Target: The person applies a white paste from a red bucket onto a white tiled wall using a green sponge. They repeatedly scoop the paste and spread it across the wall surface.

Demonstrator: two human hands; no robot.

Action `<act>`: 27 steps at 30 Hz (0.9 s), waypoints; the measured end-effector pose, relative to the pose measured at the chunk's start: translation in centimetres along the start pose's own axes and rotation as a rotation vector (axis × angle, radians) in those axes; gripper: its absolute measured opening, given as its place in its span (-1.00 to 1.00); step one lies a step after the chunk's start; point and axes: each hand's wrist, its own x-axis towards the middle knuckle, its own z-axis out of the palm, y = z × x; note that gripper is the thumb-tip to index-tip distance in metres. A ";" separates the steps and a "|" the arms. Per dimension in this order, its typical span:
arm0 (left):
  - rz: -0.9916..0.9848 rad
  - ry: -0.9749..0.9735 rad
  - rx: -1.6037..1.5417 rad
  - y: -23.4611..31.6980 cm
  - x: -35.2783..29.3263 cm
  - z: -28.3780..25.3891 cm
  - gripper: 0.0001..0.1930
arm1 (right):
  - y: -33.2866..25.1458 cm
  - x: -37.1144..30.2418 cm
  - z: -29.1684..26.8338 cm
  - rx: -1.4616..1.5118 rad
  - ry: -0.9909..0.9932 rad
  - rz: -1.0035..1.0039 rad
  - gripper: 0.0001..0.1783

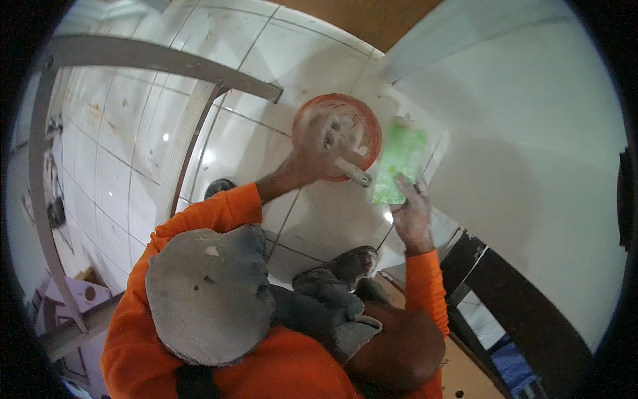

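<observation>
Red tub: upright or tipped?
Upright: the red tub sits on the tiled floor, its round mouth facing up and its whitish-smeared inside showing.

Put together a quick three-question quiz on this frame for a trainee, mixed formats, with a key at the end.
1. Which hand holds the flat green-and-white item?

2. True or false: the left hand is well away from the round red-rimmed container.

3. Choose one. What colour are the person's sleeves?
A. Blue
B. Orange
C. White

Key:
1. The right hand.
2. False; it is over the container, blurred, with a handle sticking out beside it.
3. B.
</observation>
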 end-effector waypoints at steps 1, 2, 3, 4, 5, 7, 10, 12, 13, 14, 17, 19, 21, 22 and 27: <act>0.013 0.085 0.151 -1.8 0.0 -0.4 -0.36 | -1.3 0.4 -0.6 -0.052 -0.014 -0.016 -0.52; -0.151 0.184 0.159 -3.5 0.1 -0.8 -0.35 | -2.5 0.8 -1.3 -0.095 0.006 0.031 -0.53; -0.307 0.276 0.159 -4.9 0.2 -0.9 -0.33 | -3.8 1.2 -2.1 -0.135 0.035 0.071 -0.53; -0.336 0.253 0.168 -6.0 -0.2 -1.0 -0.35 | -4.8 1.5 -2.6 -0.172 0.066 0.110 -0.54; -0.357 0.231 0.184 -7.4 -0.7 -1.0 -0.37 | -5.6 1.9 -1.9 -0.188 0.072 0.138 -0.57; -0.426 0.117 0.166 -9.7 -1.1 -1.0 -0.41 | -7.2 2.5 -0.4 -0.201 0.095 0.187 -0.62; -0.436 -0.020 0.134 -11.8 -2.1 0.1 -0.49 | -7.4 5.4 -2.3 -0.309 0.063 0.201 -0.56; -0.267 0.080 0.231 -13.3 -3.0 0.2 -0.54 | -6.4 7.3 -2.2 -0.263 0.020 0.144 -0.53; -0.278 0.094 0.239 -13.5 -3.2 0.3 -0.56 | -5.8 8.1 -2.6 -0.245 0.022 0.132 -0.54; -0.293 0.100 0.250 -12.8 -3.4 -0.2 -0.59 | -4.9 8.9 -3.5 -0.221 0.025 0.126 -0.54; -0.458 -0.013 0.304 -10.9 -4.4 -2.9 -0.62 | -2.2 10.4 -3.4 -0.124 0.084 0.080 -0.56; -0.543 -0.116 0.354 -10.9 -5.1 -4.4 -0.58 | -0.9 11.2 -2.4 -0.096 0.125 0.024 -0.58; -0.574 -0.206 0.426 -10.1 -5.3 -6.5 -0.49 | -0.2 12.0 -1.8 -0.105 0.142 -0.035 -0.60; -0.723 -0.296 0.451 -8.8 -4.6 -7.2 -0.47 | 1.1 13.1 -3.1 -0.197 0.150 -0.194 -0.60; -0.578 -0.078 0.521 -9.4 -9.8 -9.0 -0.43 | 1.6 13.0 1.9 0.155 0.257 -0.099 -0.63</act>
